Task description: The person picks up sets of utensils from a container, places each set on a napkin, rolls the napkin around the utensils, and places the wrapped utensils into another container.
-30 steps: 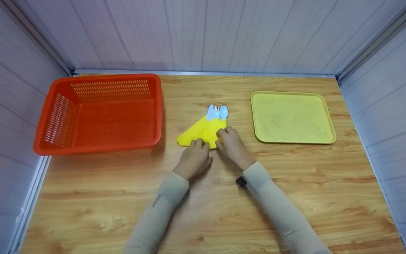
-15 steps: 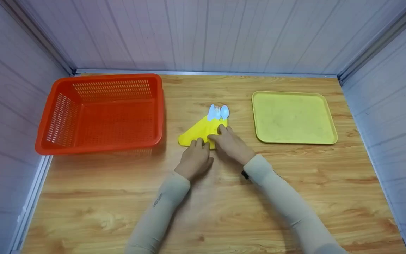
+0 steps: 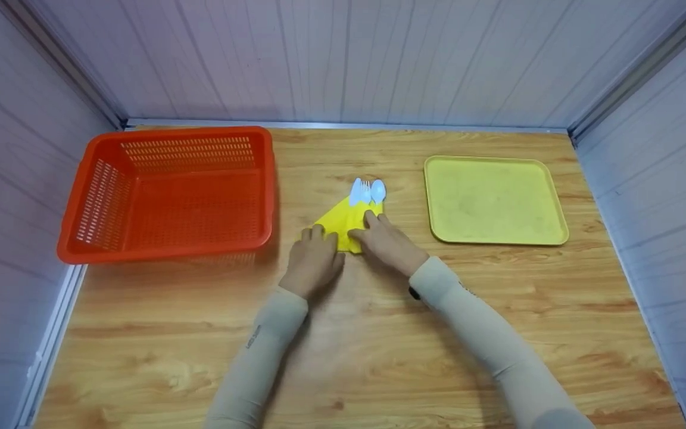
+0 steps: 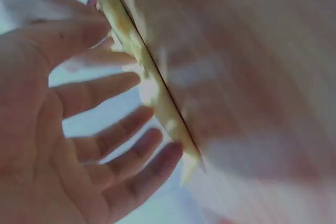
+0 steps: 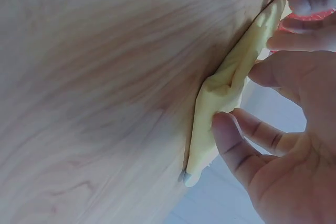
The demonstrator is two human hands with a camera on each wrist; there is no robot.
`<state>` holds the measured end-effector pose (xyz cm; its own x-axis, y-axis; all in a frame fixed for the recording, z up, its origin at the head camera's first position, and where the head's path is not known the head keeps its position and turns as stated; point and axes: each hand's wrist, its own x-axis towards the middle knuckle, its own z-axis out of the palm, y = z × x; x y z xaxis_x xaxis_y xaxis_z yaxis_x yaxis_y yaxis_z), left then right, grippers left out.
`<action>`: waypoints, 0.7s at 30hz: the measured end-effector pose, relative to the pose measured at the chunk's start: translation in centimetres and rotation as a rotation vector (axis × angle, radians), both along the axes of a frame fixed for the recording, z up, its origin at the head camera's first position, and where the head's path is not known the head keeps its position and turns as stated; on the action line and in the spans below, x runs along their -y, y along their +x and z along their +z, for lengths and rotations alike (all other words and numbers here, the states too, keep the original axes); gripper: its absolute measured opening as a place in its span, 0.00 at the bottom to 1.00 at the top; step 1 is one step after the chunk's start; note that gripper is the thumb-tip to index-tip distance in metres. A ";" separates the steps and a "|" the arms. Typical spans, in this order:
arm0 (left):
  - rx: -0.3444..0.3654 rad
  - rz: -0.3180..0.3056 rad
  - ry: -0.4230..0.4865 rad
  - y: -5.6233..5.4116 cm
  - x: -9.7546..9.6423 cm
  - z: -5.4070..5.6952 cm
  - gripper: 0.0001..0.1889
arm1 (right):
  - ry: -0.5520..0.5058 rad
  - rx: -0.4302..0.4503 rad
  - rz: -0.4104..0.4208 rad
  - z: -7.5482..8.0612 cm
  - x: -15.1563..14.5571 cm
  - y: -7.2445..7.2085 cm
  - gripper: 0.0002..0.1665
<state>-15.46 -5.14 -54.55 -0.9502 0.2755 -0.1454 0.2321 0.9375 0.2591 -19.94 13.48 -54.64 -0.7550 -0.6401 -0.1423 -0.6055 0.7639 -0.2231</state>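
Note:
A folded yellow napkin (image 3: 343, 223) lies on the table between both hands. From its upper end stick out a pale blue knife (image 3: 355, 190), a fork (image 3: 366, 192) and a spoon (image 3: 378, 190); their handles are hidden in the cloth. My left hand (image 3: 312, 261) touches the napkin's left part with spread fingers, covering its left corner. In the left wrist view the fingertips of my left hand (image 4: 79, 124) meet the cloth along its length. With extended fingertips, my right hand (image 3: 393, 245) presses on the napkin's right half below the cutlery, as the right wrist view of that hand (image 5: 283, 140) confirms.
An orange-red perforated basket (image 3: 167, 254) stands at the left. To the right lies a flat yellow tray (image 3: 496, 199) with a raised rim. Pale panel walls (image 3: 343, 59) enclose the wooden table (image 3: 343, 369) at the back and both sides.
My right hand's fingers have shifted left and slightly up over the napkin. Just now my left hand has slid left, covering the napkin's left corner. The cutlery stays in place.

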 end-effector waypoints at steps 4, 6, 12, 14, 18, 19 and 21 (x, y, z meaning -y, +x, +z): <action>0.039 0.123 0.017 -0.2 1.1 0.2 0.24 | -0.010 -0.011 0.012 -0.1 0.0 0.0 0.20; 0.080 0.167 0.027 -0.3 1.5 0.2 0.28 | -0.009 -0.023 0.020 -0.2 0.0 0.0 0.20; 0.113 0.221 0.093 -0.8 1.9 0.1 0.34 | -0.009 -0.056 0.021 -0.3 -0.1 0.1 0.20; 0.093 0.239 0.126 -0.9 2.0 0.0 0.34 | -0.008 -0.067 0.026 -0.3 -0.1 0.2 0.21; 0.048 0.281 0.229 -1.1 2.1 -0.2 0.33 | -0.002 -0.085 0.041 -0.3 -0.1 0.3 0.22; 0.043 0.287 0.255 -1.2 2.1 -0.3 0.33 | 0.001 -0.085 0.038 -0.4 -0.1 0.3 0.22; 0.043 0.298 0.300 -1.3 2.2 -0.5 0.32 | 0.004 -0.093 0.037 -0.4 -0.1 0.3 0.21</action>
